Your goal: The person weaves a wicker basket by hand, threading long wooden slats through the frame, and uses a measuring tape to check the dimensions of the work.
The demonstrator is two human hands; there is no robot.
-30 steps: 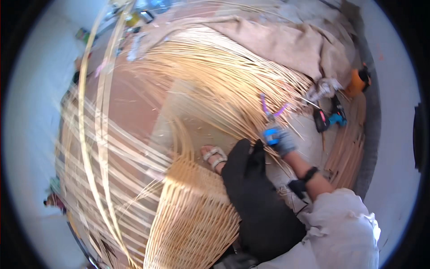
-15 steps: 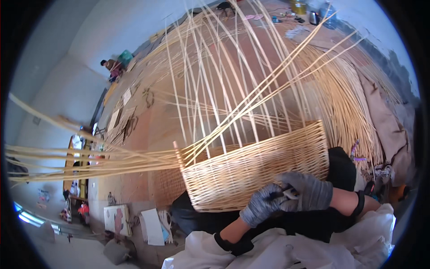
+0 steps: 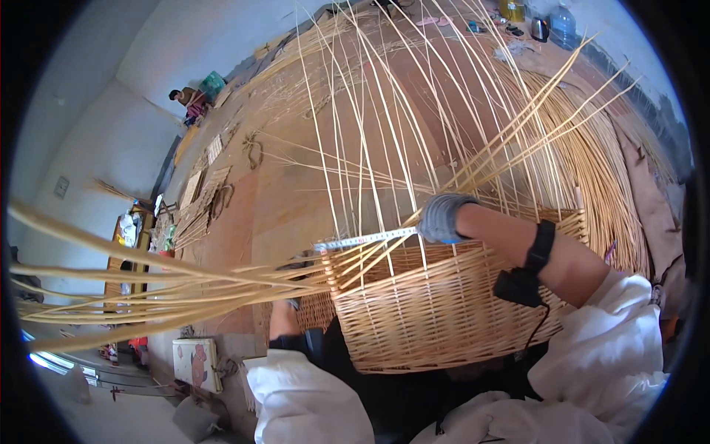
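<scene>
A woven wicker basket point(image 3: 444, 318) lies in my lap, with long pale willow stakes point(image 3: 384, 133) fanning up and to the left from its rim. My right hand point(image 3: 441, 217), in a grey glove, grips one end of a tape measure point(image 3: 366, 238) stretched along the basket's top edge. A black strap with a small device sits on that wrist. My left hand point(image 3: 297, 264) is at the basket's left corner near the tape's other end, mostly hidden behind the stakes and the rim.
Heaps of willow rods point(image 3: 592, 148) cover the brown floor to the right. Woven mats point(image 3: 196, 207) lie by the left wall. Another person point(image 3: 188, 100) sits far back left. A white box point(image 3: 196, 362) stands near my left side, and bottles point(image 3: 555, 22) stand at the top right.
My right hand has moved from the basket's near side up to its rim, and the tape is now stretched along the rim. My left hand has gone to the left corner.
</scene>
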